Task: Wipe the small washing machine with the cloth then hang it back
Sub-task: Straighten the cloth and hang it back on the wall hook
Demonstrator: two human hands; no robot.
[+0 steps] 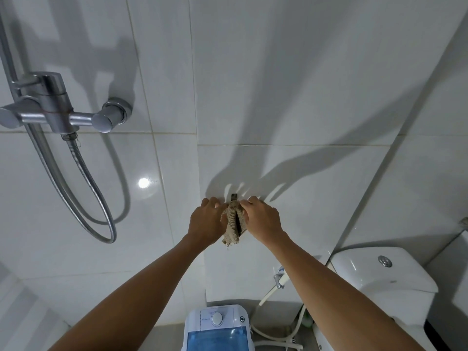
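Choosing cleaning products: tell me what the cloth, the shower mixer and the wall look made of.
Cloth: coarse beige woven fabric, possibly burlap-like; visible weave and frayed bottom edge.
Shower mixer: metal, brushed or satin chrome look; dull grey sheen, with a ribbed metal hose.
Wall: glossy white ceramic tile, seemingly; grout lines and a bright light reflection.

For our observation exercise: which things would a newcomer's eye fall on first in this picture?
First, mid-frame, the left hand and right hand hold a beige cloth at a dark wall hook. Next, the chrome shower mixer at upper left, then the small washing machine at the bottom edge.
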